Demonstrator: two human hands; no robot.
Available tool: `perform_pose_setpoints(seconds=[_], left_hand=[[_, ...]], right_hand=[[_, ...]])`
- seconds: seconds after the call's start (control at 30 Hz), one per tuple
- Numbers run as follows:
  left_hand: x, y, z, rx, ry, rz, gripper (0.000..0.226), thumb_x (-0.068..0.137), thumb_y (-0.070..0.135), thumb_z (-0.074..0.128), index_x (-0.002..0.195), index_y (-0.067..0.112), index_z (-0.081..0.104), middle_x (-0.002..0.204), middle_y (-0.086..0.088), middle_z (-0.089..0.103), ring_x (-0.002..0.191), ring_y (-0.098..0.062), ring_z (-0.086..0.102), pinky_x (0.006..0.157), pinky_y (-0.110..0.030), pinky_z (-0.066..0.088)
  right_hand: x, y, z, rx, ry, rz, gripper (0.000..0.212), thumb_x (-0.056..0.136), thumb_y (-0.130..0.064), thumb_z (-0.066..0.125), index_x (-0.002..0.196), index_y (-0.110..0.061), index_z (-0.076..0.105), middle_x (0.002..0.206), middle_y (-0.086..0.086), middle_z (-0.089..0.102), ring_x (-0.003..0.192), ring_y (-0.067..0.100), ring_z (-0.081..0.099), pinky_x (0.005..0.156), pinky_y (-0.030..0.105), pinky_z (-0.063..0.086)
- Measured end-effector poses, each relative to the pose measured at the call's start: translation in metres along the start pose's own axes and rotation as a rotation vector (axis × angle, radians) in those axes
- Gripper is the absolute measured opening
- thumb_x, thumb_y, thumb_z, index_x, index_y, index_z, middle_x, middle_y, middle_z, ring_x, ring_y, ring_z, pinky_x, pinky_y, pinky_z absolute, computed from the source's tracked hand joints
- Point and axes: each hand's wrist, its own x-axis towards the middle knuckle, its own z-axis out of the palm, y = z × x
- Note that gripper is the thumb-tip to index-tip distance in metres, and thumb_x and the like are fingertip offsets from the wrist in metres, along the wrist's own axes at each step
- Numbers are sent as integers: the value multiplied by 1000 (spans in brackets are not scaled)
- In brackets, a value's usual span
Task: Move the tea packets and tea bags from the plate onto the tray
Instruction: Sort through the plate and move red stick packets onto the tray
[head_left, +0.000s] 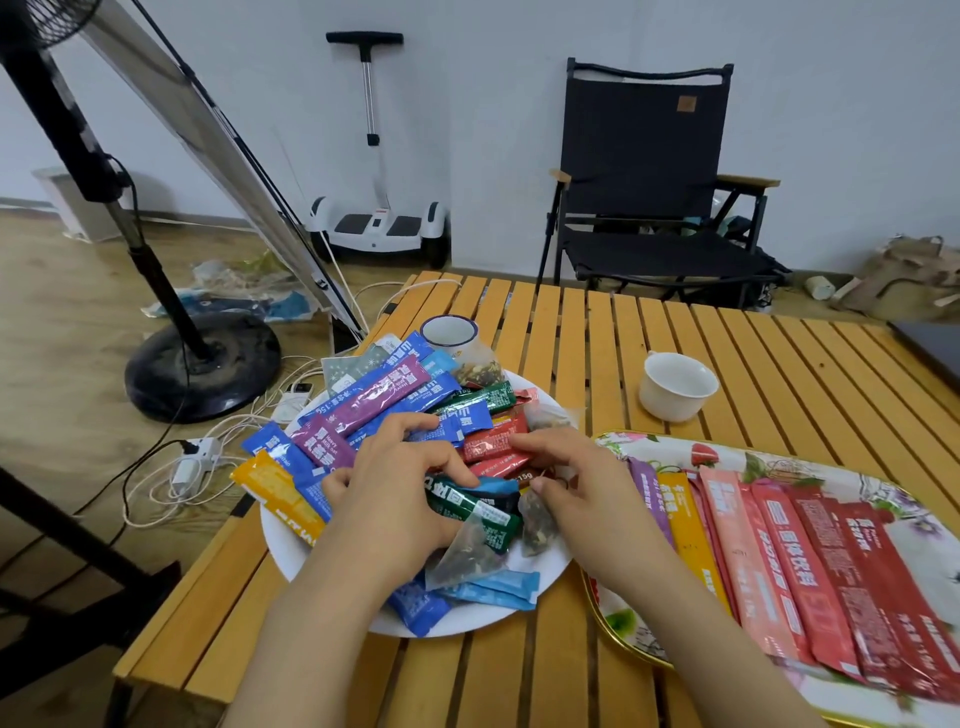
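Packets (415, 415) seemingly under both hands' fingertips (431, 423)

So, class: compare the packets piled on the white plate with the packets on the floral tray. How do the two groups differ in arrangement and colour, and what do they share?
1. The packets on the plate lie heaped and crossing at many angles; the packets on the tray lie side by side in a row.
2. The plate's group is mostly blue, purple and green; the tray's is mostly red and pink.
3. Both hands, left hand and right hand, are at the plate's pile; neither touches the tray's row.

Shared: both are long, slim sachets.
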Motion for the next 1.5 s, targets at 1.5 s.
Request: perform_pose_setpoints(seconds=[1.5], left_hand=[[-17, 73, 17, -425, 219, 413, 20, 85, 46, 48, 100, 36, 58, 88, 21, 64, 86, 7, 59, 63, -11, 47]], right_hand=[[-43, -63, -119, 307, 529, -239, 19, 78, -8, 72, 69, -25, 71, 76, -13, 73, 78, 3, 67, 61, 9, 50]])
